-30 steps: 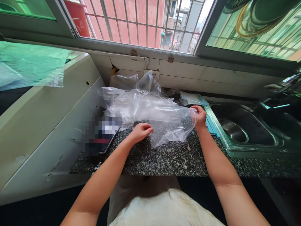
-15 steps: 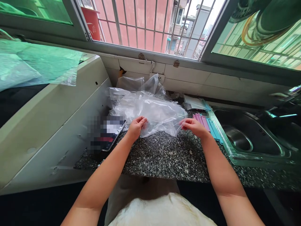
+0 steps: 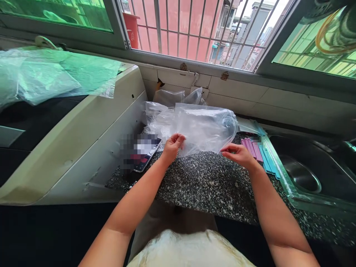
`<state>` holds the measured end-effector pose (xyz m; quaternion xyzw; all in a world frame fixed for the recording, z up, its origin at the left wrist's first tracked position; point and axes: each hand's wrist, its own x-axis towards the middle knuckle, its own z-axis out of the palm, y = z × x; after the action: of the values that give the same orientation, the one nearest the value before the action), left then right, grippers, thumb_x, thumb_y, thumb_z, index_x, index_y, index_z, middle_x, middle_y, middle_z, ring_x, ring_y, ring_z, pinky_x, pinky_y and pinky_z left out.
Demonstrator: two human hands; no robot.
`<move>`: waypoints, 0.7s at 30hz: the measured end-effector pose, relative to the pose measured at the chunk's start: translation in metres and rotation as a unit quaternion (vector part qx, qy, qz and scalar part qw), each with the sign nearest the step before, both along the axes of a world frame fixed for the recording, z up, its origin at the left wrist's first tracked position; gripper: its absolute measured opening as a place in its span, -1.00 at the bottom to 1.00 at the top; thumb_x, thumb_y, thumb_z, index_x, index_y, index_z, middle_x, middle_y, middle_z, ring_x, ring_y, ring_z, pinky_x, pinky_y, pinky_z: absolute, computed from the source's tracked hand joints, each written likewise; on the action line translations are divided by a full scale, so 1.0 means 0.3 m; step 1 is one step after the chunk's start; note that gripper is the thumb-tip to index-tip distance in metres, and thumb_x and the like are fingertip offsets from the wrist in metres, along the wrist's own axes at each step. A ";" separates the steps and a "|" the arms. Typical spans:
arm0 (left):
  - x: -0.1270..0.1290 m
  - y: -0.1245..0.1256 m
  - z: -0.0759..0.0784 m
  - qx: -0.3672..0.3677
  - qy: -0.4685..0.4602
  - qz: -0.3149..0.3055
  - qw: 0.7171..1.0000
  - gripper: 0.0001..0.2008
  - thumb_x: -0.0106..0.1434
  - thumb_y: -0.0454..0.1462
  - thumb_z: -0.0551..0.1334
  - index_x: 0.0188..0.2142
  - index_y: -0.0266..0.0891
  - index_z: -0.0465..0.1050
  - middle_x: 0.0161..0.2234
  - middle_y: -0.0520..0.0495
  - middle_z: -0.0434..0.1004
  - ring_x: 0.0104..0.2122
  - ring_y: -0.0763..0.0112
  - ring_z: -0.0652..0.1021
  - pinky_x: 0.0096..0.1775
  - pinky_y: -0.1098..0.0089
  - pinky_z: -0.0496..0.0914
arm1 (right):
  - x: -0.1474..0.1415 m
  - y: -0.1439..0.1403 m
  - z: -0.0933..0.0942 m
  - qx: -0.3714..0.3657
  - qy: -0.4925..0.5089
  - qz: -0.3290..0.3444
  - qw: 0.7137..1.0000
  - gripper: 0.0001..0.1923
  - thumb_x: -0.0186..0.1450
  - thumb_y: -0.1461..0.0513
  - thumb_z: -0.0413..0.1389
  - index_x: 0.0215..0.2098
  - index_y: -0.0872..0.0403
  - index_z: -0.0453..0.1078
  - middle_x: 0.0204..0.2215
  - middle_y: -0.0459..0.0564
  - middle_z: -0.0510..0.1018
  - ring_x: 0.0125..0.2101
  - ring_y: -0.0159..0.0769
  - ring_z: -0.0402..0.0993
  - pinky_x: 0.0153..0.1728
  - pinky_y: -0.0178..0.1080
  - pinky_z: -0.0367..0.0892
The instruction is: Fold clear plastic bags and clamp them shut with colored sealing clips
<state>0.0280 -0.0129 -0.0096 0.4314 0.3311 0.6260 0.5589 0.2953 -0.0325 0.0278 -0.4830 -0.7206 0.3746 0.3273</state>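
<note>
A clear plastic bag [image 3: 205, 126] is spread out between my two hands, above the near side of the counter. My left hand [image 3: 172, 147] pinches its near left corner between thumb and fingers. At the near right edge, my right hand [image 3: 239, 155] holds the bag with thumb and fingertips closed. Behind and to the left of it lies a crumpled heap of clear plastic bags [image 3: 158, 116], partly covered by the held one. A phone [image 3: 148, 157] rests just left of my left hand, its screen partly blurred.
Pink strips [image 3: 252, 150] and turquoise strips [image 3: 269, 161] lie right of my right hand, beside the metal sink [image 3: 300, 174]. A cream-coloured appliance [image 3: 111, 107] stands on the left, with plastic sheets [image 3: 83, 74] over its top. Behind the speckled counter [image 3: 194, 189] is a barred window [image 3: 191, 29].
The held bag has been spread flatter and wider, its far edge now lifted over the heap. Both hands still grip it. The view has turned a little to the left.
</note>
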 end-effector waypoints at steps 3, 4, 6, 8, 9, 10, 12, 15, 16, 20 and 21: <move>0.001 0.004 -0.001 -0.053 0.018 -0.013 0.998 -0.67 -0.04 -0.04 0.31 -0.52 -0.27 0.36 -0.69 0.14 0.22 -0.69 0.63 0.23 -0.61 0.54 0.14 | -0.020 0.022 -0.041 0.020 0.010 -0.047 0.999 -0.75 0.02 0.08 0.21 -0.55 0.12 0.42 -0.59 -0.09 0.46 -0.54 -0.40 0.31 -0.46 -0.29 0.25; 0.002 0.004 0.000 -0.078 0.023 -0.019 0.997 -0.67 -0.02 -0.04 0.29 -0.50 -0.28 0.37 -0.68 0.13 0.23 -0.69 0.63 0.24 -0.62 0.54 0.14 | -0.024 0.029 -0.053 0.030 0.016 -0.068 0.997 -0.76 0.03 0.08 0.20 -0.55 0.11 0.41 -0.60 -0.10 0.45 -0.54 -0.41 0.31 -0.47 -0.29 0.25; 0.002 0.001 0.003 -0.123 0.034 -0.030 0.991 -0.66 0.02 -0.03 0.26 -0.48 -0.30 0.37 -0.67 0.11 0.25 -0.69 0.62 0.27 -0.63 0.55 0.16 | -0.027 0.039 -0.072 0.054 0.025 -0.109 0.992 -0.78 0.04 0.10 0.17 -0.56 0.11 0.39 -0.61 -0.11 0.43 -0.56 -0.41 0.29 -0.49 -0.31 0.23; 0.002 -0.003 0.006 -0.152 0.054 -0.038 0.986 -0.65 0.04 -0.02 0.24 -0.49 -0.31 0.37 -0.67 0.11 0.26 -0.71 0.61 0.27 -0.65 0.55 0.16 | -0.027 0.044 -0.082 0.078 0.028 -0.141 0.987 -0.80 0.05 0.11 0.15 -0.56 0.10 0.38 -0.63 -0.13 0.40 -0.58 -0.42 0.27 -0.52 -0.32 0.20; 0.001 -0.005 0.008 -0.162 0.069 -0.042 0.983 -0.65 0.04 -0.02 0.23 -0.51 -0.31 0.36 -0.68 0.11 0.25 -0.72 0.62 0.26 -0.66 0.55 0.15 | -0.026 0.046 -0.084 0.088 0.029 -0.153 0.984 -0.80 0.05 0.12 0.13 -0.56 0.10 0.37 -0.63 -0.13 0.39 -0.59 -0.43 0.26 -0.53 -0.33 0.19; 0.001 -0.007 0.010 -0.170 0.088 -0.050 0.980 -0.64 0.04 -0.02 0.23 -0.53 -0.32 0.35 -0.69 0.11 0.24 -0.72 0.62 0.26 -0.68 0.55 0.13 | -0.025 0.046 -0.085 0.098 0.031 -0.163 0.981 -0.81 0.06 0.12 0.12 -0.55 0.09 0.37 -0.63 -0.13 0.38 -0.59 -0.43 0.25 -0.54 -0.33 0.19; -0.002 -0.012 0.015 -0.184 0.128 -0.076 0.972 -0.63 0.04 -0.02 0.24 -0.57 -0.31 0.32 -0.71 0.10 0.23 -0.74 0.62 0.24 -0.70 0.56 0.09 | -0.023 0.047 -0.085 0.116 0.038 -0.182 0.976 -0.81 0.06 0.12 0.11 -0.55 0.09 0.36 -0.63 -0.13 0.37 -0.59 -0.43 0.24 -0.54 -0.33 0.18; -0.007 -0.021 0.025 -0.197 0.159 -0.130 0.959 -0.61 0.04 -0.02 0.23 -0.61 -0.31 0.30 -0.74 0.09 0.22 -0.74 0.63 0.23 -0.71 0.57 0.06 | -0.020 0.048 -0.083 0.126 0.045 -0.205 0.969 -0.81 0.06 0.11 0.10 -0.55 0.09 0.35 -0.62 -0.13 0.37 -0.59 -0.43 0.23 -0.53 -0.33 0.19; -0.008 -0.023 0.028 -0.197 0.160 -0.144 0.956 -0.62 0.03 -0.02 0.23 -0.61 -0.31 0.30 -0.74 0.09 0.22 -0.74 0.63 0.22 -0.70 0.57 0.05 | -0.019 0.048 -0.083 0.125 0.045 -0.208 0.969 -0.81 0.05 0.12 0.11 -0.55 0.09 0.35 -0.61 -0.13 0.37 -0.58 -0.43 0.24 -0.52 -0.32 0.19; -0.008 -0.026 0.033 -0.168 0.166 -0.144 0.961 -0.68 -0.02 -0.10 0.28 -0.64 -0.32 0.32 -0.74 0.10 0.21 -0.74 0.64 0.21 -0.68 0.56 0.06 | -0.015 0.049 -0.077 0.105 0.042 -0.187 0.976 -0.81 0.05 0.11 0.12 -0.53 0.08 0.34 -0.58 -0.11 0.38 -0.54 -0.40 0.26 -0.48 -0.31 0.20; -0.008 -0.025 0.032 -0.159 0.165 -0.136 0.964 -0.69 -0.02 -0.12 0.28 -0.65 -0.31 0.32 -0.75 0.10 0.20 -0.74 0.64 0.20 -0.68 0.56 0.06 | -0.012 0.049 -0.075 0.098 0.042 -0.182 0.978 -0.80 0.05 0.10 0.12 -0.52 0.08 0.33 -0.57 -0.11 0.37 -0.54 -0.40 0.25 -0.47 -0.31 0.20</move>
<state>0.0255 -0.0205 0.0000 0.4751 0.4522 0.4037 0.6378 0.2918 -0.0177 0.0053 -0.5554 -0.6393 0.2569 0.4657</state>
